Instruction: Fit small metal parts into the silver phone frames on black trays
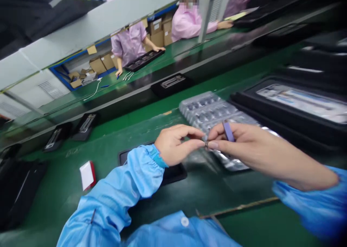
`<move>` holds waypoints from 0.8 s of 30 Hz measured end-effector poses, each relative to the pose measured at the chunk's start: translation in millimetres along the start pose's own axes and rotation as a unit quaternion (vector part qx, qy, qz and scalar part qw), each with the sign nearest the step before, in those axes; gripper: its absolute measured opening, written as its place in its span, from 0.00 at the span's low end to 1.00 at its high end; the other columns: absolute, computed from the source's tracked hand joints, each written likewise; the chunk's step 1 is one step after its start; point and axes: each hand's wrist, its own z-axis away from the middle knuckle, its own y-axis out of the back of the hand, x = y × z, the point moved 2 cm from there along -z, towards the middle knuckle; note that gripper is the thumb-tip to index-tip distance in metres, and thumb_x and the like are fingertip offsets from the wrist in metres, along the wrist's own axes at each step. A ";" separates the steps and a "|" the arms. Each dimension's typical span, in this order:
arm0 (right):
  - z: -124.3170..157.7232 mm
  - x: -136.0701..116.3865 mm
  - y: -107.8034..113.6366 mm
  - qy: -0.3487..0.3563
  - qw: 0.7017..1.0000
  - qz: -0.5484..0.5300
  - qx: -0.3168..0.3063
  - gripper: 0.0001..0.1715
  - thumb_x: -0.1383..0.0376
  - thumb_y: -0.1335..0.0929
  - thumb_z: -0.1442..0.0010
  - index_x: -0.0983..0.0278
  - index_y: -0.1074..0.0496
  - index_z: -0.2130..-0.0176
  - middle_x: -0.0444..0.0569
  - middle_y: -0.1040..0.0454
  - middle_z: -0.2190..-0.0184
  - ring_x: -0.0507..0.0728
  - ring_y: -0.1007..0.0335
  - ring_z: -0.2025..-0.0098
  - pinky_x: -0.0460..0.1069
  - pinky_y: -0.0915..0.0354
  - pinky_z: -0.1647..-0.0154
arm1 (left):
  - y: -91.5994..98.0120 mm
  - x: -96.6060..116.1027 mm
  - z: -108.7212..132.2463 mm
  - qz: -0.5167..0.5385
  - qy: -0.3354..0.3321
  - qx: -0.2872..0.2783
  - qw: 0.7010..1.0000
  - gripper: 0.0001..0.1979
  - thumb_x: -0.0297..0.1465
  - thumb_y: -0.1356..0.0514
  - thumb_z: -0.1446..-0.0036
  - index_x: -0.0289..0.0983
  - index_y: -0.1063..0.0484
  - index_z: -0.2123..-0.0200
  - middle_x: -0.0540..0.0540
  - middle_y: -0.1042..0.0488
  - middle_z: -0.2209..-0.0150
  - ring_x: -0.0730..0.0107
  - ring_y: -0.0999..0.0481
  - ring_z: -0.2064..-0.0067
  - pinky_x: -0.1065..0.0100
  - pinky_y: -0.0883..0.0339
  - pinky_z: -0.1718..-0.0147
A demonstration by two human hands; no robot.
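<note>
One tiny piece (pixel 206 144) is pinched between left hand (pixel 173 145) and right hand (pixel 241 143).

Two hands, the left hand (pixel 176 145) and the right hand (pixel 244 142), meet around one small part (pixel 206 144). Against the right palm sits one purple stick (pixel 229 131). Just behind the grip lies one clear tray (pixel 206 107); left of it, one dark tray (pixel 173 174) and, farther, one red-and-white box (pixel 87 175). Beyond are one black case (pixel 169 85), two more farther left, and at least three people (pixel 131 41).
</note>
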 end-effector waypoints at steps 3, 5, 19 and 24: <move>-5.6 3.1 -46.8 -0.004 0.996 -0.050 -0.077 0.36 0.33 0.19 0.50 0.60 0.21 0.65 0.42 0.33 0.78 0.51 0.43 0.76 0.48 0.48 0.76 | 20.4 6.1 43.8 -0.027 0.004 -0.009 1.000 0.10 0.40 0.30 0.30 0.40 0.13 0.57 0.44 0.12 0.57 0.62 0.14 0.55 0.63 0.21 0.49; -7.8 3.7 -75.6 -0.016 0.988 -0.099 -0.120 0.34 0.35 0.18 0.49 0.60 0.22 0.65 0.42 0.33 0.77 0.51 0.43 0.76 0.47 0.47 0.77 | 30.4 6.5 69.1 -0.050 0.029 -0.001 0.998 0.11 0.40 0.32 0.28 0.40 0.13 0.57 0.44 0.12 0.58 0.62 0.14 0.56 0.64 0.21 0.49; 46.2 49.1 -161.9 0.396 0.893 0.209 -0.042 0.20 0.61 0.27 0.29 0.53 0.20 0.39 0.50 0.12 0.49 0.62 0.11 0.54 0.54 0.16 0.56 | 20.2 -24.7 206.3 -0.067 0.172 0.114 0.976 0.04 0.35 0.33 0.31 0.42 0.23 0.60 0.47 0.15 0.64 0.63 0.15 0.59 0.64 0.21 0.55; 48.2 42.1 -162.1 0.421 0.876 0.233 -0.029 0.21 0.63 0.30 0.25 0.51 0.21 0.37 0.48 0.12 0.49 0.62 0.11 0.56 0.56 0.15 0.53 | 15.5 -22.2 199.1 -0.026 0.223 0.135 0.965 0.07 0.35 0.30 0.34 0.42 0.24 0.59 0.48 0.14 0.62 0.63 0.15 0.59 0.64 0.21 0.55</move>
